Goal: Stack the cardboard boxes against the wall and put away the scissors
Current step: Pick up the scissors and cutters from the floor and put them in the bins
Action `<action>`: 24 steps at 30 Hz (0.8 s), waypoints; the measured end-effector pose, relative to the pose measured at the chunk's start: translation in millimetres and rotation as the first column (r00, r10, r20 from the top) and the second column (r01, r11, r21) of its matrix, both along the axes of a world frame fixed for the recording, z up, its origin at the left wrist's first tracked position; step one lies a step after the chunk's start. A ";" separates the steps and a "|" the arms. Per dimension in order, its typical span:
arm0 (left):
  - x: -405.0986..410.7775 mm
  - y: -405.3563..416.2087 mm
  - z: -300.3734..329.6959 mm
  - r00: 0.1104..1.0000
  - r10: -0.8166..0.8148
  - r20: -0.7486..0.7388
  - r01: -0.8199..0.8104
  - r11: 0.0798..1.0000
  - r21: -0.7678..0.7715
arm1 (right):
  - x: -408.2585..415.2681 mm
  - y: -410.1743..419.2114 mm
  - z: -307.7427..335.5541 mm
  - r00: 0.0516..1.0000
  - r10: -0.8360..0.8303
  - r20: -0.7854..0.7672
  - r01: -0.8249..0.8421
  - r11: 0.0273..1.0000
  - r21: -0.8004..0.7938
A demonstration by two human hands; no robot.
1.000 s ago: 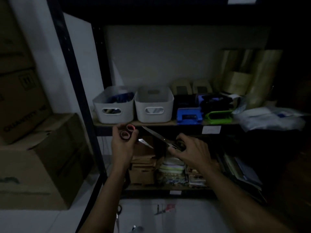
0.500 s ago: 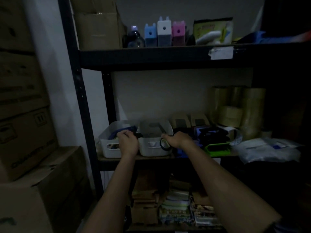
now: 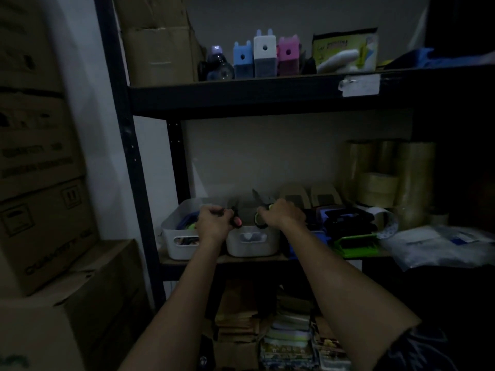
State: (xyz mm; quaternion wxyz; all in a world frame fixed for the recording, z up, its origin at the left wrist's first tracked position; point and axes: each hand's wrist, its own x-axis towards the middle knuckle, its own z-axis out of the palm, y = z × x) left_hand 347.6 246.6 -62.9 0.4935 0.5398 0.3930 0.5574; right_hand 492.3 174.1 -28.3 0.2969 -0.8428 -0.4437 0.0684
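My left hand grips scissors with pink handles above the gap between two white bins on the middle shelf. My right hand grips a second pair of scissors with pale green handles; its blade points up and back over the right white bin. The left white bin holds blue and green items. Cardboard boxes are stacked against the white wall at the left.
A dark metal shelving unit fills the view. Its top shelf carries a cardboard box, a bottle and small blue, white and pink containers. Rolls of tape, staplers and a plastic bag sit at right. Paper stacks lie on the bottom shelf.
Both hands rose from in front of the bottom shelf to the white bins on the middle shelf, each carrying a pair of scissors. My view tilted upward.
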 end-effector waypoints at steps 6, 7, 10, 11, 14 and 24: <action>6.7 24.6 -8.5 0.999 0.013 -0.033 -0.013 1.000 -0.008 | 2.4 8.0 -18.0 0.998 -0.059 0.026 0.060 0.998 -0.030; 8.8 27.3 -9.3 0.998 0.027 -0.060 -0.027 1.000 -0.007 | 2.9 7.2 -22.0 0.997 -0.072 0.043 0.072 0.997 -0.005; 9.5 17.3 -5.2 0.983 0.094 -0.156 -0.088 0.995 0.046 | 2.4 6.2 -38.4 0.995 -0.059 0.075 0.057 0.998 0.032; 10.3 13.1 -3.5 0.970 0.132 -0.202 -0.120 0.990 0.074 | 2.0 5.4 -45.2 0.996 -0.053 0.077 0.050 0.998 0.039; 16.4 8.6 -3.2 0.917 0.206 -0.342 -0.159 0.974 0.160 | 1.0 3.9 -59.8 0.999 -0.038 0.021 0.036 0.995 0.091; 19.1 1.7 -24.8 0.659 0.382 -0.648 -0.018 0.869 0.494 | 4.6 4.4 -65.4 1.000 -0.006 -0.025 0.009 0.993 0.119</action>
